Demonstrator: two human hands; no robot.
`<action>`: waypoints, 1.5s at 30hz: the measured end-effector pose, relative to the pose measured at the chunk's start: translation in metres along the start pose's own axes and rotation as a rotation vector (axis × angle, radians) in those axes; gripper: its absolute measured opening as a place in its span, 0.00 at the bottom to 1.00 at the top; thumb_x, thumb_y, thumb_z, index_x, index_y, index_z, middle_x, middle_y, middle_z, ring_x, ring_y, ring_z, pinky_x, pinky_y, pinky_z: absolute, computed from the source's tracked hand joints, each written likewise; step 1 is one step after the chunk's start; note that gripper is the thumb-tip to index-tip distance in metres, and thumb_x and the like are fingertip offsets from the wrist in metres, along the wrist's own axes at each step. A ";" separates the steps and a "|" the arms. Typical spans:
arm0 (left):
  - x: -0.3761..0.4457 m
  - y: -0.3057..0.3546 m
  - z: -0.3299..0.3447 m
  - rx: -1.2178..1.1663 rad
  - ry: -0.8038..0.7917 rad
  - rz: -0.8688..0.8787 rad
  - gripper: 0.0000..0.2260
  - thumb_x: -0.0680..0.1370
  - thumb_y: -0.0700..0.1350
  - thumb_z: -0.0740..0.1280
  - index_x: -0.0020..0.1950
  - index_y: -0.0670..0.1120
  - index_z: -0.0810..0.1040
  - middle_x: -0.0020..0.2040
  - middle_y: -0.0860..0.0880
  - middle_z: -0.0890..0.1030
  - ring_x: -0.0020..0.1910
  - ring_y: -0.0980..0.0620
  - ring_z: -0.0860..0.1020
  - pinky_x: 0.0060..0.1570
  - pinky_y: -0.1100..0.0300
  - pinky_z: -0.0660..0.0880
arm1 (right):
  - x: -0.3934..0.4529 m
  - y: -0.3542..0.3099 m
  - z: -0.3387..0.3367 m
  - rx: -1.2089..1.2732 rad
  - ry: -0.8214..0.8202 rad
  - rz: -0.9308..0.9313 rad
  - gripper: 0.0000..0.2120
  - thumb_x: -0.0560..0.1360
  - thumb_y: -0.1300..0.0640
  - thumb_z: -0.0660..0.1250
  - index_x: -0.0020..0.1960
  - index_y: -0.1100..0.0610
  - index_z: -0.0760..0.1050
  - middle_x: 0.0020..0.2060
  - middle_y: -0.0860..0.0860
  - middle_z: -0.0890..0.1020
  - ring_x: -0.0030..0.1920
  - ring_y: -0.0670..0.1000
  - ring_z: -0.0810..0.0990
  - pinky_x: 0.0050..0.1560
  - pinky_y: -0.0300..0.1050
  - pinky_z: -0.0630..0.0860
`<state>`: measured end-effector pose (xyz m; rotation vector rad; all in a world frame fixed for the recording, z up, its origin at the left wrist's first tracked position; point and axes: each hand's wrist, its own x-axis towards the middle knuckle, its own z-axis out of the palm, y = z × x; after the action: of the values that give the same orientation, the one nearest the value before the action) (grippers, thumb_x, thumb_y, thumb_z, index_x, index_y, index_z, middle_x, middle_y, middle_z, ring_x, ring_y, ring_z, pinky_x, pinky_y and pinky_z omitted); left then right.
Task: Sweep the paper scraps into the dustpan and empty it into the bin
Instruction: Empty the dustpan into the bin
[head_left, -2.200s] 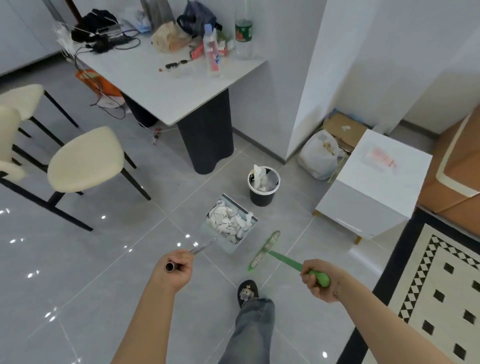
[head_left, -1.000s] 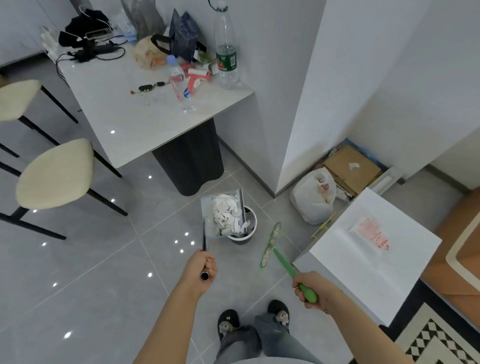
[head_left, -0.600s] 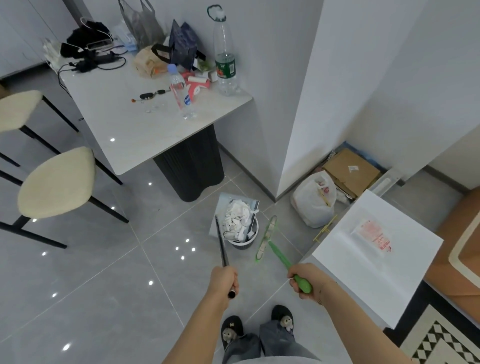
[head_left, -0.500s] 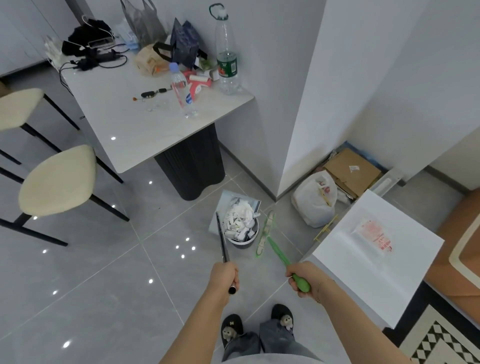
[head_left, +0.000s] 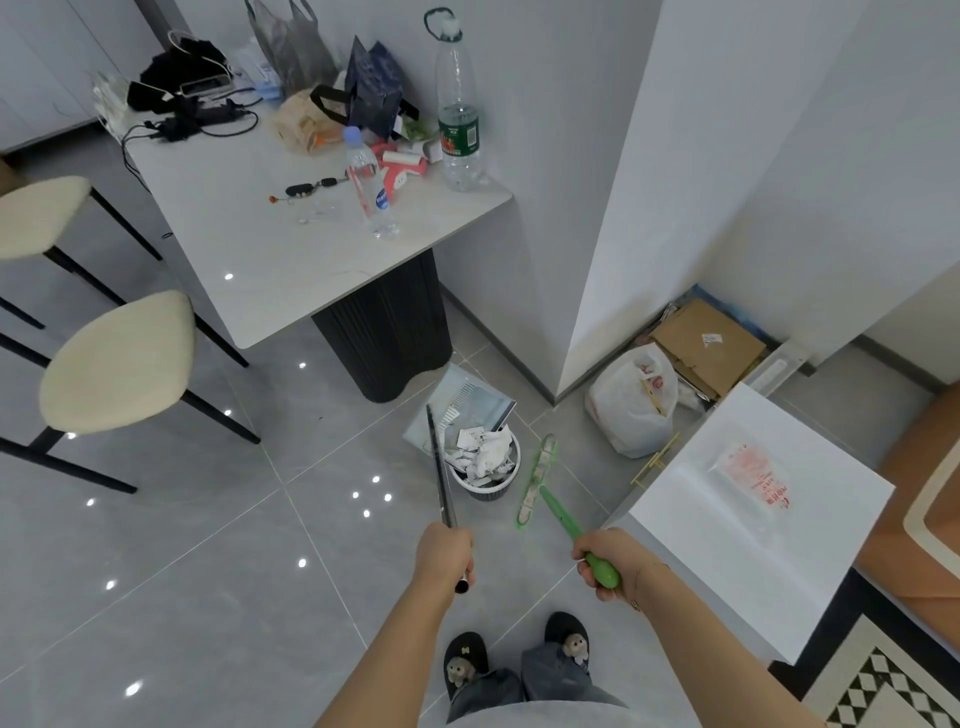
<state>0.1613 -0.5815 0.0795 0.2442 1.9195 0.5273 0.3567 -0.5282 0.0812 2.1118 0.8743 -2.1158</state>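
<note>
My left hand (head_left: 445, 555) grips the dustpan (head_left: 464, 410) handle, pan tipped over the bin (head_left: 487, 486) at frame centre, scraps (head_left: 483, 452) inside. My right hand (head_left: 607, 561) grips the green brush (head_left: 540, 483), right of the bin.

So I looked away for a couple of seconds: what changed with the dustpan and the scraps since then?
The left hand carried the dustpan from the floor over to the bin and tipped it up; the paper scraps that filled the pan now lie heaped in the bin, and the pan looks nearly empty. The right hand still grips the green brush, held idle beside the bin.
</note>
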 end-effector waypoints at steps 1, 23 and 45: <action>-0.001 0.000 0.001 0.006 -0.003 0.007 0.05 0.75 0.33 0.58 0.39 0.39 0.69 0.25 0.44 0.68 0.12 0.53 0.65 0.23 0.66 0.64 | 0.000 0.000 0.000 0.003 -0.002 0.001 0.03 0.75 0.66 0.60 0.43 0.63 0.67 0.25 0.56 0.70 0.16 0.48 0.67 0.20 0.32 0.63; -0.013 0.002 -0.026 0.198 0.066 0.207 0.07 0.76 0.36 0.56 0.51 0.40 0.70 0.36 0.44 0.70 0.26 0.51 0.68 0.18 0.69 0.63 | -0.003 0.004 0.005 -0.012 0.002 -0.017 0.03 0.74 0.66 0.61 0.43 0.63 0.67 0.24 0.56 0.71 0.19 0.49 0.68 0.20 0.32 0.63; -0.018 -0.048 -0.005 0.329 0.031 0.233 0.04 0.79 0.38 0.57 0.52 0.41 0.68 0.38 0.47 0.71 0.30 0.53 0.70 0.22 0.65 0.65 | -0.006 0.026 0.001 -0.006 0.010 0.012 0.04 0.74 0.67 0.60 0.45 0.62 0.64 0.26 0.56 0.69 0.16 0.48 0.68 0.20 0.31 0.63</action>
<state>0.1672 -0.6325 0.0736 0.6810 2.0150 0.3655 0.3670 -0.5527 0.0776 2.1217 0.8655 -2.0955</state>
